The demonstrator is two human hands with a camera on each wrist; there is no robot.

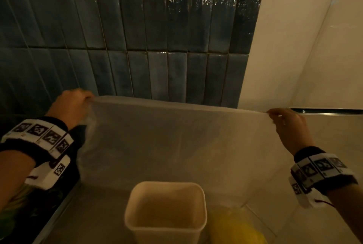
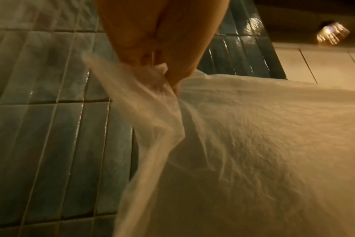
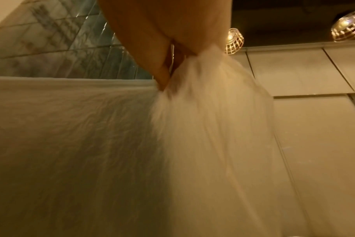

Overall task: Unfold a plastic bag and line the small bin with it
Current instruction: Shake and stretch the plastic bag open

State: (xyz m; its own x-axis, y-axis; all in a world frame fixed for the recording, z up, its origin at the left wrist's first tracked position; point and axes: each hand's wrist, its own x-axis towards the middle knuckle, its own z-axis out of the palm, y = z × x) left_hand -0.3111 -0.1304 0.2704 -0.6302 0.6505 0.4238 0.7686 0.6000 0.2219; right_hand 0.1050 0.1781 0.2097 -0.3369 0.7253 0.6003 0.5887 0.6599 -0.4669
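Fingers [image 1: 274, 115] of our right hand [image 1: 288, 125] and left hand [image 1: 70, 106] pinch the plastic bag [image 1: 176, 141] taut above the small bin [image 1: 165, 210] on the counter [image 1: 94, 214], blue tiles [image 1: 137, 27] behind | left wrist: fingers [image 2: 172, 69] clamp a bunched corner | right wrist: fingers [image 3: 162, 70] grip gathered plastic, ceiling lamps [image 3: 234, 40] overhead

You are standing in what looks like a bathroom or shower corner of a home, under dim warm light. From about nine to one o'clock ahead of you runs a wall of narrow, glossy blue-green tiles [image 1: 137, 27] set upright, with light glinting off the glaze. At two o'clock it meets a wall of large pale cream tiles [image 1: 314, 37]. A slim metal channel [image 1: 326, 111] crosses at three o'clock. A small cream bin [image 1: 166, 212] stands on the floor at six o'clock. The right wrist view looks up at woven cage pendant lamps [image 3: 234, 40] glowing against a dark ceiling.
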